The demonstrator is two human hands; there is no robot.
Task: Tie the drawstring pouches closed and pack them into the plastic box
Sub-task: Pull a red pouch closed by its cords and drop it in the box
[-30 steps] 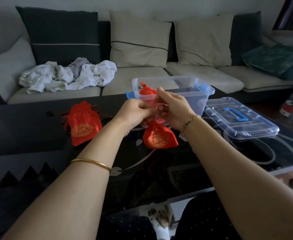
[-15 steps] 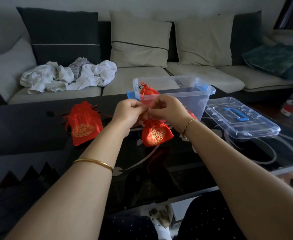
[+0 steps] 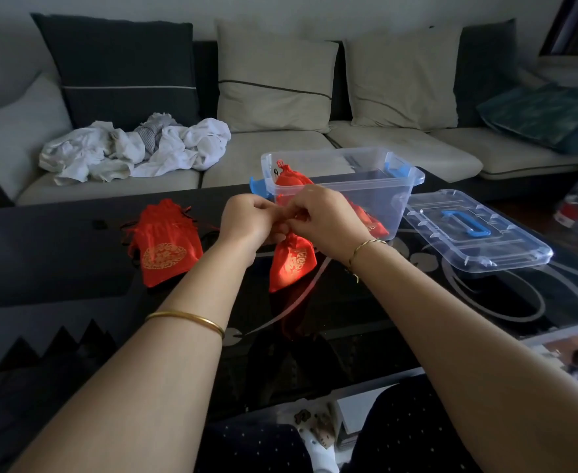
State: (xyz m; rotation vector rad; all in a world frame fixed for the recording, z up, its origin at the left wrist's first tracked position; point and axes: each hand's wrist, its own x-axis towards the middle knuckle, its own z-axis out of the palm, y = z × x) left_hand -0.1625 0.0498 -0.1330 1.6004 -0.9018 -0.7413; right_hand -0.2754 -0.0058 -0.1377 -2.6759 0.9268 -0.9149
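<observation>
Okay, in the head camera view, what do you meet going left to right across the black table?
Loose red pouch → left hand → held pouch → right hand → clear lid. The box overlaps the hands, so it is left out.

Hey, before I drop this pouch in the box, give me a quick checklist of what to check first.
1. Grip: left hand and right hand both pinch the held pouch at its neck: ok.
2. Knot finished: cannot tell, the hands hide it.
3. Box open, lid lying on the table beside it: ok.
4. Room in box: ok, packed pouch sits at its left end, the right half looks free.
5. All pouches packed: not ok, table pouch lies left of the hands.
</observation>
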